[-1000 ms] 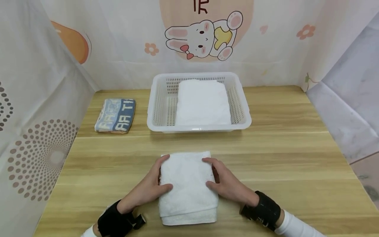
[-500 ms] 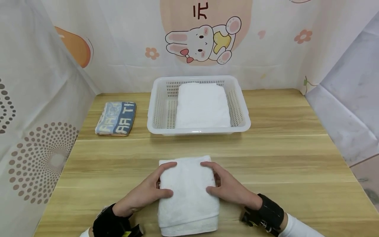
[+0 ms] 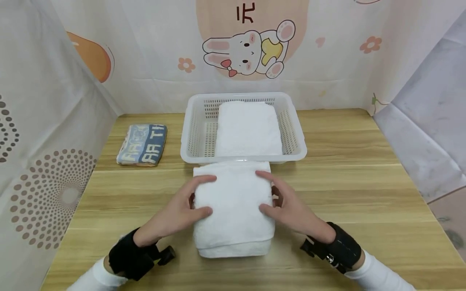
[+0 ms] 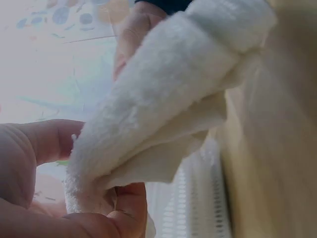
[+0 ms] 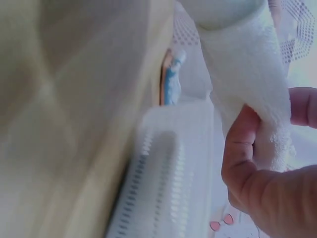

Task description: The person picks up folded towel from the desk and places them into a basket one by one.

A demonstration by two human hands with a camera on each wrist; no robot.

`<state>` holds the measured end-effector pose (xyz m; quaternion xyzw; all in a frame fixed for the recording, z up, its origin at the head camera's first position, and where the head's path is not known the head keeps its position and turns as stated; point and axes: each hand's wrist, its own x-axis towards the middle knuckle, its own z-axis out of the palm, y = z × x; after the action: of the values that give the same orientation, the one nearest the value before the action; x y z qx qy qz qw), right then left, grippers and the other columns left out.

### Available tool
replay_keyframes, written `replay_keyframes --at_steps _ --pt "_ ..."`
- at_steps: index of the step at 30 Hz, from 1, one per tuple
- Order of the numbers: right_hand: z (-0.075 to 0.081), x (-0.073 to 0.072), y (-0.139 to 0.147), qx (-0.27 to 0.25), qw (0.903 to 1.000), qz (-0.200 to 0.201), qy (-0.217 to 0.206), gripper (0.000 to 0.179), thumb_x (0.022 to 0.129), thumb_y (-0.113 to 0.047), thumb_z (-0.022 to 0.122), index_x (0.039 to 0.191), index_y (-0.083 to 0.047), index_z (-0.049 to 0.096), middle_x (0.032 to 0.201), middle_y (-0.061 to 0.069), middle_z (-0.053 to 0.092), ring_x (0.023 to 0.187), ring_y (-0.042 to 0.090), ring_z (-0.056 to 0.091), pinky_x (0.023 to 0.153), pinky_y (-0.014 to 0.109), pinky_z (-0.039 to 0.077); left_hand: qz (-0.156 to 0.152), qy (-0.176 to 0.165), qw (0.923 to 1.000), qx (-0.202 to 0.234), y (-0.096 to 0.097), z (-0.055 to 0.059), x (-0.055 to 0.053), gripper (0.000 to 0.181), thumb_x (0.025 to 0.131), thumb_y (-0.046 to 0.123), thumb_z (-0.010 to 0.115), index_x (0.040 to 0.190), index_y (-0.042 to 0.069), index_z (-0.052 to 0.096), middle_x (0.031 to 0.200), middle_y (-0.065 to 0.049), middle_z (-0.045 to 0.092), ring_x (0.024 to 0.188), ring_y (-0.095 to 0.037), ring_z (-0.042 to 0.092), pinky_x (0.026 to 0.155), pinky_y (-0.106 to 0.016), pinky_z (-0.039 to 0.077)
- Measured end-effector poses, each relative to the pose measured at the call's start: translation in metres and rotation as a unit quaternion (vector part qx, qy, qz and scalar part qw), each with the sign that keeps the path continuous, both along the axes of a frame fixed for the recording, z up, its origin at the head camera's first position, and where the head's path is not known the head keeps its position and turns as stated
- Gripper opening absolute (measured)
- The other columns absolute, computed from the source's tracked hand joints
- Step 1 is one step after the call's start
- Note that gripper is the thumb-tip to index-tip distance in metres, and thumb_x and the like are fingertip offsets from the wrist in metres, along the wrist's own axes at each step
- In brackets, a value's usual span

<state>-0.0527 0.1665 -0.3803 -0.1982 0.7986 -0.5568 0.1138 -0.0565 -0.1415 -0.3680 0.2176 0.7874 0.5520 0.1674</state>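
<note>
A folded white towel [image 3: 233,206] is held up off the wooden table between both hands, in front of the basket. My left hand [image 3: 182,208] grips its left side, thumb on top and fingers curled under, as the left wrist view shows. On the opposite side my right hand [image 3: 291,206] pinches the towel the same way; its curled fingers show beneath the cloth in the right wrist view. The towel's far edge overlaps the front rim of a white plastic basket [image 3: 189,133] in the head view. Inside that basket lies another folded white towel [image 3: 249,129], towards the right.
Left of the basket, a folded blue patterned towel [image 3: 142,145] lies on the wooden table [image 3: 356,182]. A printed curtain [image 3: 153,56] hangs right behind the table, with more sheeting at both sides. Each wrist wears a black strap [image 3: 338,246] with a small camera.
Both hands have lifted the folded white towel off the table and carried it forward towards the basket. The basket and the blue towel stay in place.
</note>
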Motion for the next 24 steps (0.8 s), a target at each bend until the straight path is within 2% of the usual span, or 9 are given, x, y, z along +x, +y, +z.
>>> replay_keyframes --at_steps 3,8,14,18,24 --pt "0.008 -0.011 0.003 -0.006 0.9995 -0.011 0.031 0.078 0.084 0.012 0.069 0.151 -0.011 0.037 0.135 0.016 0.045 0.083 0.019 0.054 0.062 0.024 0.048 0.006 0.021 0.9998 -0.002 0.005 0.01 -0.014 0.068 0.09 0.002 0.07 0.149 0.013 0.04 0.152 -0.011 0.037 0.124 -0.025 0.047 0.099 -0.035 0.045" --pt "0.023 -0.032 0.007 -0.011 0.9984 -0.025 0.049 0.078 0.085 0.014 0.067 0.153 -0.009 0.035 0.148 0.013 0.037 0.091 0.026 0.057 0.068 0.026 0.053 0.013 0.017 0.9998 0.0 0.015 0.025 -0.041 0.067 0.091 -0.001 0.068 0.149 0.014 0.04 0.153 -0.007 0.034 0.121 -0.026 0.051 0.094 -0.042 0.049" --pt "0.04 -0.062 0.013 0.011 0.9955 -0.048 0.081 0.078 0.085 0.014 0.066 0.153 -0.009 0.036 0.147 0.011 0.039 0.082 0.025 0.055 0.065 0.022 0.05 0.011 0.04 0.999 0.019 0.026 0.038 -0.078 0.065 0.09 -0.005 0.065 0.149 0.01 0.041 0.152 -0.007 0.036 0.116 -0.029 0.054 0.087 -0.042 0.054" --pt "0.047 -0.08 0.015 0.021 0.9941 -0.06 0.088 0.077 0.085 0.014 0.065 0.153 -0.008 0.036 0.145 0.014 0.041 0.08 0.027 0.055 0.064 0.021 0.049 0.009 0.041 0.9989 0.019 0.032 0.044 -0.098 0.065 0.092 -0.005 0.063 0.149 0.012 0.04 0.154 -0.005 0.034 0.118 -0.027 0.053 0.089 -0.041 0.053" --pt "0.051 -0.102 0.017 0.027 0.9945 -0.071 0.072 0.075 0.088 0.012 0.062 0.154 -0.009 0.033 0.143 0.018 0.039 0.082 0.031 0.057 0.067 0.021 0.05 0.03 0.02 0.9993 0.001 0.041 0.046 -0.124 0.066 0.091 -0.004 0.062 0.15 0.013 0.04 0.155 -0.005 0.033 0.119 -0.026 0.051 0.092 -0.042 0.052"
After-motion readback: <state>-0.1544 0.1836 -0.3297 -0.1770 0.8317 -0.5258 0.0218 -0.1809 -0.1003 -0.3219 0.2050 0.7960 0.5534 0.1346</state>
